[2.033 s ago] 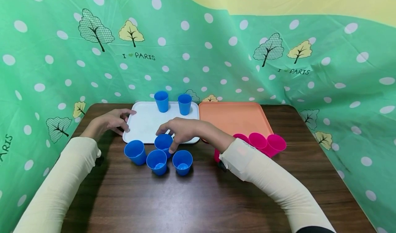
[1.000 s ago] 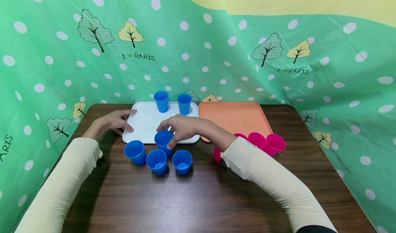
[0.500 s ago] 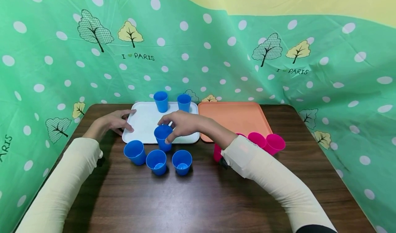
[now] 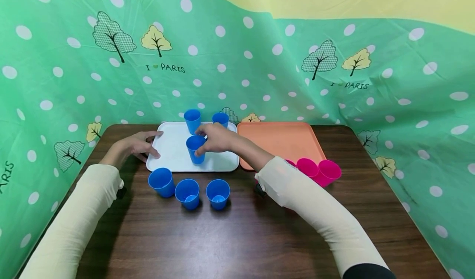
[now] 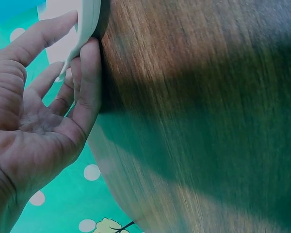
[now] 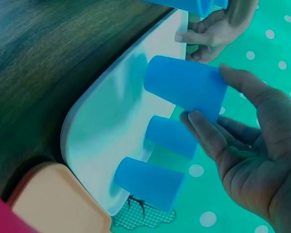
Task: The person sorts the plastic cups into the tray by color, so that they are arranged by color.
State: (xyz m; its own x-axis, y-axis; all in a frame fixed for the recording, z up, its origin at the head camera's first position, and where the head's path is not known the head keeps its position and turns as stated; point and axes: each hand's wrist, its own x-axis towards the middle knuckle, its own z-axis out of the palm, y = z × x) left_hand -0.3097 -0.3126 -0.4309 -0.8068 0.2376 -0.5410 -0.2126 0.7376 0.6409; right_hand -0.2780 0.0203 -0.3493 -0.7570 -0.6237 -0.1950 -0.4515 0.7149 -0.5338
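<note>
My right hand (image 4: 219, 138) pinches a blue cup (image 4: 194, 150) near its rim, upright over the white tray (image 4: 168, 149). The right wrist view shows the thumb on one side of that cup (image 6: 184, 85) and the fingers on the other. Behind it, two more blue cups (image 4: 192, 121) stand along the tray's back edge, one partly hidden by my right hand. At the tray's left end my left hand (image 4: 139, 144) grips the edge, thumb on top. In the left wrist view, other fingers (image 5: 89, 68) bend round the tray rim (image 5: 89, 19).
Three blue cups (image 4: 187, 194) stand on the brown table (image 4: 208, 242) in front of the white tray. An orange tray (image 4: 280, 141) adjoins it on the right. Several pink cups (image 4: 329, 173) stand before that one, partly behind my right sleeve. A green printed cloth (image 4: 237, 64) hangs behind.
My right hand has lifted the blue cup from the table's front group and moved it away from me, over the white tray. My left hand stays at the tray's edge.
</note>
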